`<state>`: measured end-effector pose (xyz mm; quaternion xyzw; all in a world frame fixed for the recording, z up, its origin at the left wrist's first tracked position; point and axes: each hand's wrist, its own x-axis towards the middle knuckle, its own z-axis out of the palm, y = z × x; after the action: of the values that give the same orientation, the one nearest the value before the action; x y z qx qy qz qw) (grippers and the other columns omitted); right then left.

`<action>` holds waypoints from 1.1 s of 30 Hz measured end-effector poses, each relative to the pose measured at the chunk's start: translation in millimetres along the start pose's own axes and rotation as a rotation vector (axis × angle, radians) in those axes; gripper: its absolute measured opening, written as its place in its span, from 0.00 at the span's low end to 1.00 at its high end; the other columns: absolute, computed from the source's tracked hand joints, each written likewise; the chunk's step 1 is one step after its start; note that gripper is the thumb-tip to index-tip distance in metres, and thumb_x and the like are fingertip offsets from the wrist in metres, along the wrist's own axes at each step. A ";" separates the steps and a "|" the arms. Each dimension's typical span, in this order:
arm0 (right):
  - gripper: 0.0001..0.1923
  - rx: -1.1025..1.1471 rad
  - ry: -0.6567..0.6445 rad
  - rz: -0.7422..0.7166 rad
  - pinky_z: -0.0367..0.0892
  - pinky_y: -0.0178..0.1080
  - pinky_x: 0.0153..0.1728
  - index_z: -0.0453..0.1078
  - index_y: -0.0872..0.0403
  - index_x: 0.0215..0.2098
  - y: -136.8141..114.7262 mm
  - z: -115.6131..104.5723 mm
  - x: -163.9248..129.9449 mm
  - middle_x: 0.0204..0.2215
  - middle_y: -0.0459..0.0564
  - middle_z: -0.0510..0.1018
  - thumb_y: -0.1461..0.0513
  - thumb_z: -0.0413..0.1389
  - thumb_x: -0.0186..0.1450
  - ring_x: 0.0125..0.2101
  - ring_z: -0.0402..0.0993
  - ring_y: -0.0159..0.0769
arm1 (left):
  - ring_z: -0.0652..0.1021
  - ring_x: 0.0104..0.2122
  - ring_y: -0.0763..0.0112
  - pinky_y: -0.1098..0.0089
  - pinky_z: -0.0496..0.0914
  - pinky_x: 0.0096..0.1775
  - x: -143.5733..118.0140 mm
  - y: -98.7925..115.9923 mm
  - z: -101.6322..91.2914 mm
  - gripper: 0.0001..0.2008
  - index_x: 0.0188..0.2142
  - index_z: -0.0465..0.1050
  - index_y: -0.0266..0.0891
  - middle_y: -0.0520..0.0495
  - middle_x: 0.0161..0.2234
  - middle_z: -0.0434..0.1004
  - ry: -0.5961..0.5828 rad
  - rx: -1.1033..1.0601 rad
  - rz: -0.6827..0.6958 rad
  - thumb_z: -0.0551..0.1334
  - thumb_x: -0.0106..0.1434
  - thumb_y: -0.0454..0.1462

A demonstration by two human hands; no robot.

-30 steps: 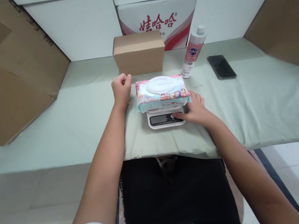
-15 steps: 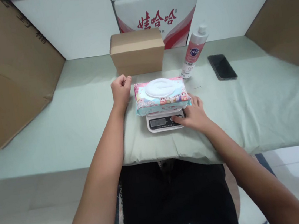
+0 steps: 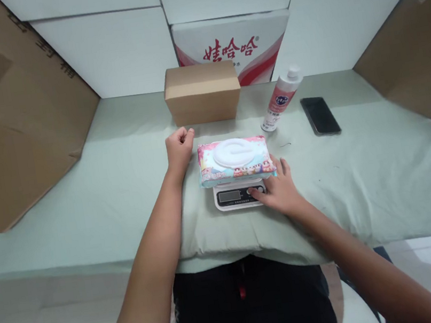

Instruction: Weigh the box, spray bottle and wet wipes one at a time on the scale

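A small white kitchen scale (image 3: 241,204) lies on the cloth in front of me, with a dark panel and a grey display whose reading I cannot make out. On top of it sits a pink and blue pack of wet wipes (image 3: 235,160) with a white oval lid. The thumb of my right hand (image 3: 280,189) rests on a button of the scale's panel. Its other fingers stretch out along the right side of the scale and pack. My left hand (image 3: 181,147) rests on the table as a fist, left of the pack and apart from it.
Behind the pack stands a brown cardboard box (image 3: 204,101), before a white printed carton (image 3: 230,40). A pink and white bottle (image 3: 279,99) and a black phone (image 3: 320,116) are to the right. Large cardboard sheets (image 3: 24,130) flank the green cloth (image 3: 87,224).
The view has tilted up, so everything on the table sits lower in the picture. Both hands keep their places, with the right thumb still on the scale's button.
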<state>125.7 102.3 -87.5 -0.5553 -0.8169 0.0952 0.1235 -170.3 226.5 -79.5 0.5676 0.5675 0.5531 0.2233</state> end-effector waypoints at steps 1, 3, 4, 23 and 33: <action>0.35 -0.001 -0.005 -0.002 0.39 0.71 0.72 0.74 0.55 0.62 -0.1 -0.3 0.1 0.72 0.67 0.61 0.40 0.54 0.69 0.74 0.48 0.65 | 0.53 0.25 0.73 0.64 0.50 0.31 0.0 0.0 -0.1 0.26 0.22 0.47 0.42 0.56 0.21 0.46 0.001 0.001 0.000 0.65 0.66 0.44; 0.34 -0.007 -0.023 -0.003 0.39 0.71 0.72 0.76 0.55 0.61 -1.1 -1.7 0.3 0.72 0.66 0.61 0.41 0.53 0.70 0.74 0.47 0.65 | 0.53 0.24 0.73 0.64 0.50 0.31 -0.3 0.4 -0.3 0.27 0.22 0.47 0.42 0.56 0.21 0.46 0.003 0.001 0.004 0.65 0.65 0.45; 0.34 -0.013 -0.036 -0.001 0.39 0.71 0.72 0.76 0.56 0.60 -2.1 -2.8 0.3 0.72 0.65 0.61 0.41 0.52 0.71 0.74 0.46 0.65 | 0.53 0.24 0.73 0.64 0.50 0.31 -0.7 0.9 -0.5 0.27 0.22 0.47 0.42 0.55 0.21 0.47 0.003 -0.001 0.008 0.66 0.65 0.45; 0.42 -0.050 -0.028 0.034 0.41 0.67 0.72 0.64 0.57 0.72 -7.1 -3.9 1.0 0.73 0.68 0.59 0.42 0.55 0.69 0.74 0.47 0.63 | 0.53 0.25 0.72 0.63 0.49 0.31 -5.1 7.0 -0.2 0.24 0.22 0.47 0.42 0.55 0.21 0.46 -0.011 -0.042 -0.008 0.63 0.65 0.42; 0.35 -0.070 -0.064 0.030 0.39 0.69 0.72 0.76 0.56 0.61 -4.9 -4.7 2.7 0.72 0.66 0.62 0.40 0.52 0.70 0.75 0.45 0.63 | 0.53 0.25 0.72 0.63 0.49 0.31 -5.1 5.7 -0.1 0.26 0.22 0.48 0.42 0.55 0.21 0.46 0.000 -0.053 -0.007 0.65 0.63 0.44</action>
<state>121.9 103.1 -81.3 -0.5683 -0.8147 0.0862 0.0761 -166.8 220.4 -76.4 0.5597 0.5544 0.5672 0.2402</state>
